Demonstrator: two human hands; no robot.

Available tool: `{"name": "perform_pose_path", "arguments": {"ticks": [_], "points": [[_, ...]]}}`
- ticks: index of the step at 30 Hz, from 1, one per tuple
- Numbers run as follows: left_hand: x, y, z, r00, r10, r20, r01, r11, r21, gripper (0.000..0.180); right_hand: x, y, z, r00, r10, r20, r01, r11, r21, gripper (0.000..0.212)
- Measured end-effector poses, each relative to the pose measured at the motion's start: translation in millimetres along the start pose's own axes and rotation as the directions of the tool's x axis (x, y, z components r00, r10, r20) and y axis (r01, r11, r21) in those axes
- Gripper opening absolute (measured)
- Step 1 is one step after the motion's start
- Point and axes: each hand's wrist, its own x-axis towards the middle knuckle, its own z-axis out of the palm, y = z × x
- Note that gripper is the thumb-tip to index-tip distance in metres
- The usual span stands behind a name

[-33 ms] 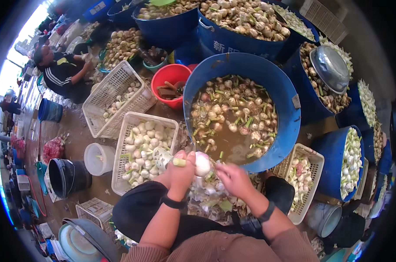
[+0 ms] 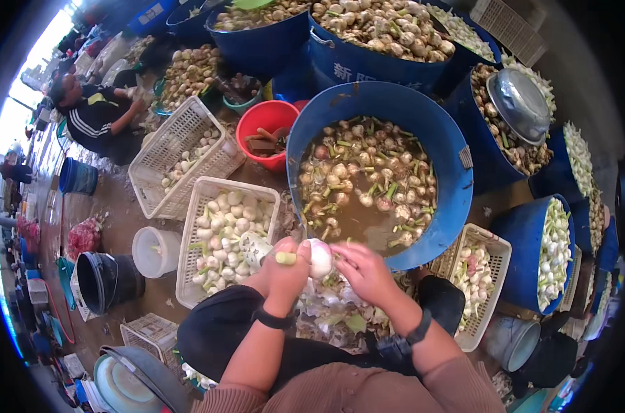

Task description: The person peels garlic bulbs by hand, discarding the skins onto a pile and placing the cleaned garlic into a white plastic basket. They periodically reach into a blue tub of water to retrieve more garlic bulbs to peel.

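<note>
A white garlic bulb [image 2: 320, 259] with a purplish tint is held over the space between my knees. My left hand [image 2: 288, 265] is closed around its pale green stem, whose cut end pokes out between the fingers. My right hand [image 2: 366, 273] comes from the right with bent fingers drawn together, the tips at the bulb's side; what they pinch is too small to make out. Beneath both hands lies a heap of peeled garlic skins [image 2: 329, 303]. Just beyond stands a big blue tub [image 2: 453, 148] of murky water with garlic bulbs floating in it.
To my left is a white crate [image 2: 188, 265] of cleaned bulbs, with another crate [image 2: 143, 165] behind it. A red bucket [image 2: 247, 124] holds brownish pieces. At right stand a crate [image 2: 495, 296] and blue tubs [image 2: 522, 255] of garlic. A person [image 2: 95, 113] sits far left.
My right hand has moved slightly up and left, its fingertips now closer to the bulb. The left hand still holds the garlic in nearly the same place.
</note>
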Motion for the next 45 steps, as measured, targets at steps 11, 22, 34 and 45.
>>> {"name": "perform_pose_path", "arguments": {"ticks": [11, 22, 34, 45], "points": [[-4, -3, 1, 0.974, 0.158, 0.163, -0.159, 0.987, -0.006, 0.032, 30, 8, -8, 0.885, -0.301, 0.355, 0.316, 0.949, 0.017, 0.013], [18, -26, -13, 0.664, -0.627, 0.408, 0.681, 0.281, -0.676, 0.031, -21, 19, -5, 0.735, 0.437, 0.518, -0.172, 0.86, -0.481, 0.033], [35, -39, -52, 0.671, -0.172, -0.722, 0.068, 0.983, -0.171, 0.024, 92, 268, 86, 0.755, 0.654, -0.058, -0.656, 0.754, -0.034, 0.025], [39, -60, 17, 0.911, -0.385, -0.145, 0.352, 0.912, -0.211, 0.031, 97, 245, 133, 0.742, 0.276, 0.612, -0.516, 0.817, 0.258, 0.053]]}}
